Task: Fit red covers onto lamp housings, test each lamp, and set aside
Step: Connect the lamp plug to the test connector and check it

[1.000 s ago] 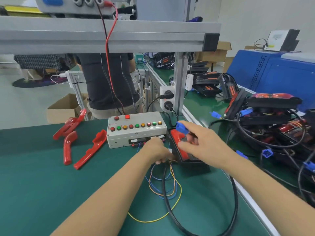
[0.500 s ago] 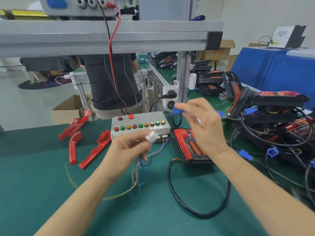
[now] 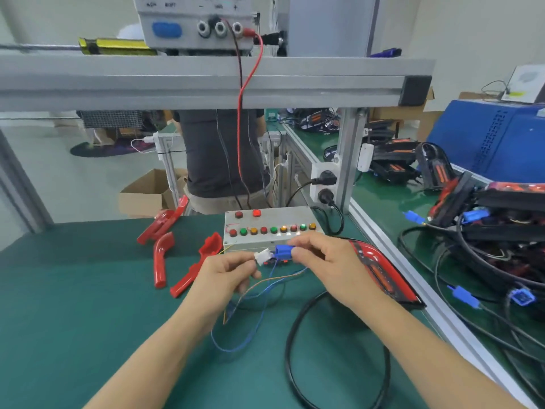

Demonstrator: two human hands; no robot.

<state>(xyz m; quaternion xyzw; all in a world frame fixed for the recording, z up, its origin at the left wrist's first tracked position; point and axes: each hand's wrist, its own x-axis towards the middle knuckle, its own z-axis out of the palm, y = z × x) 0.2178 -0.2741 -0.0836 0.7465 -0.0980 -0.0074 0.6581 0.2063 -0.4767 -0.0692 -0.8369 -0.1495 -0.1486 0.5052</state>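
Testing stage, by the look of it: white plug (image 3: pixel 262 256) pinched in the left hand (image 3: pixel 227 276), blue plug (image 3: pixel 283 251) pinched in the right hand (image 3: pixel 327 262), the two held end to end at the middle of the frame, touching or nearly so; whether fully mated, cannot tell. Both grips closed tight around small connectors, fingers curled, nothing else held. Thin coloured wires (image 3: pixel 259 293) trailing down from the white plug; origin hidden behind the hands. Test box (image 3: pixel 269 228) just behind the hands, one red lamp lit at its top row, a few of the lower buttons perhaps glowing.

Lamp (image 3: pixel 383 273) lying on the counter (image 3: pixel 73 320) right of centre, partly behind the right hand: long, curved, black body with a glossy red cover already seated along its upper edge. Thick black cable (image 3: pixel 295 335) looping in front of it, probably its lead.

Still to do, judging from the layout: three loose red covers (image 3: pixel 188 270) at left centre, unfitted, well apart from the lamp. Heap of lamps and cables (image 3: pixel 501 231) at the right edge, finished or waiting unclear.
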